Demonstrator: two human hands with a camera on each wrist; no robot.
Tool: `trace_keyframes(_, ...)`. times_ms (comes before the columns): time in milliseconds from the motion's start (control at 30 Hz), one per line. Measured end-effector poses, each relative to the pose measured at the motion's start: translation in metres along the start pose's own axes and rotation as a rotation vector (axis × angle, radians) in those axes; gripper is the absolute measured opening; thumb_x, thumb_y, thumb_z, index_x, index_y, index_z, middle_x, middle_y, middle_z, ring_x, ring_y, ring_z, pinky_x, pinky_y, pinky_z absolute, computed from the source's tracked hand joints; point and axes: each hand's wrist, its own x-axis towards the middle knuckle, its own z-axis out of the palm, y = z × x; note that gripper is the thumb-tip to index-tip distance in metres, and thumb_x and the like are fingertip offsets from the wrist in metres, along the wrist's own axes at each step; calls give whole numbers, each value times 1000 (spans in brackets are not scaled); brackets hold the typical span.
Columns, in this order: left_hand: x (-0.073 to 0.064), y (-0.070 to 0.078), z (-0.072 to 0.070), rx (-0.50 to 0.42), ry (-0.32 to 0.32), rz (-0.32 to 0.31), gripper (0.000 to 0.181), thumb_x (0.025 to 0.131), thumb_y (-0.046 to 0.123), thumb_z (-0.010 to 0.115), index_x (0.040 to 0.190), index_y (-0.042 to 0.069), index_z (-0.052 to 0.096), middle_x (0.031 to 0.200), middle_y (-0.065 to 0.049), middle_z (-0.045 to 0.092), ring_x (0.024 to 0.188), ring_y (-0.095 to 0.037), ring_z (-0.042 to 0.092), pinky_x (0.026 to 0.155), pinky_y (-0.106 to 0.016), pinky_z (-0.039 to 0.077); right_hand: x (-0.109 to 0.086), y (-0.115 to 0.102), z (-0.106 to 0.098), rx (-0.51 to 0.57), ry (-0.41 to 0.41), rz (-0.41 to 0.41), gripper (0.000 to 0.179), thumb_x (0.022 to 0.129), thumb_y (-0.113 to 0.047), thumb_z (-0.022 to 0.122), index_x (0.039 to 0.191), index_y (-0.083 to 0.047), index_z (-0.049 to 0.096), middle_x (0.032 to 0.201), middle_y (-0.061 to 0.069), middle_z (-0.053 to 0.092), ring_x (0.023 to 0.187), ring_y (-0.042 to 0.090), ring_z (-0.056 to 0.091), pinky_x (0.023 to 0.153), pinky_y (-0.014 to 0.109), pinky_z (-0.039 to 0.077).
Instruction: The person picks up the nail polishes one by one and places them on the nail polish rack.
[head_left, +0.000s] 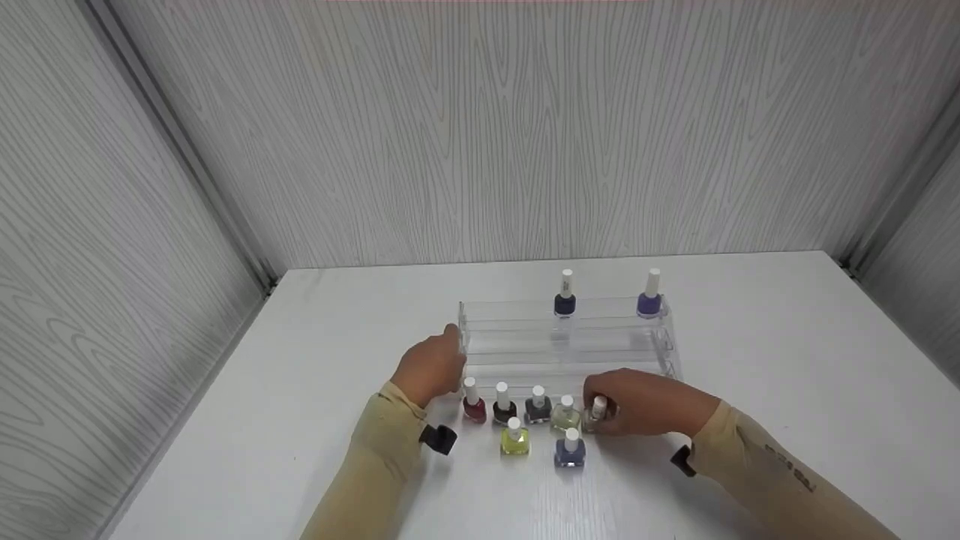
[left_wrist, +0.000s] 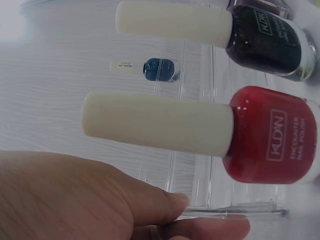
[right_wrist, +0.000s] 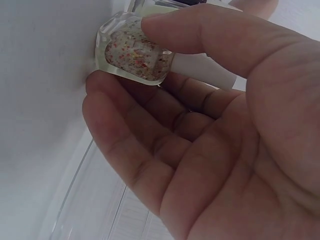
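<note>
My right hand (head_left: 649,401) grips a clear nail polish bottle with coloured glitter (right_wrist: 137,52) at the right end of a row of bottles; the thumb lies on its glass, fingers curled beneath. At the left end of a clear acrylic display rack (head_left: 517,358), my left hand (head_left: 433,367) pinches the side panel between thumb and finger. Along the rack's front stand a red bottle (left_wrist: 270,135), a near-black bottle (left_wrist: 267,42), a dark grey bottle (head_left: 538,406) and a pale yellow-green bottle (head_left: 565,415). All have white caps.
On the rack's top tier stand a dark navy bottle (head_left: 565,300) and a purple bottle (head_left: 649,300). Nearer me, a bright yellow bottle (head_left: 514,441) and a lavender-blue bottle (head_left: 571,452) stand on the white table (head_left: 247,450). Wood-grain panels (head_left: 525,135) enclose the back and sides.
</note>
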Motion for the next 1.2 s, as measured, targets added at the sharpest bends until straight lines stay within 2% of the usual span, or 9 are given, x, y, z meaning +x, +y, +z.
trace_keyframes(433,0,1,2,13,20,16,31,99,8,63,126,-6,54,86,-17,71,65,-22,58,57,-37,48,-2,2,0,-32,-7,6,15,91,-18,80,95,-18,66,91,-12,66,82,5,59,74,32,53)
trace_keyframes(733,1,2,2,7,-14,-26,38,104,13,56,135,-7,50,96,-19,72,70,-23,59,60,-36,47,0,1,2,-47,-23,60,16,89,-16,82,93,-18,66,90,-10,67,83,9,62,75,35,53)
trace_keyframes(1000,2,1,3,8,-9,-30,33,104,14,56,130,-5,52,92,-17,71,68,-24,59,58,-37,46,1,-1,3,-46,-26,85,16,89,-18,82,93,-18,66,88,-10,66,81,9,59,74,36,52)
trace_keyframes(1200,3,1,1,13,-8,-25,35,104,14,55,132,-5,51,92,-17,71,68,-24,59,58,-37,46,1,-1,3,-41,-22,87,17,89,-18,82,93,-18,66,87,-10,65,79,9,58,73,35,52)
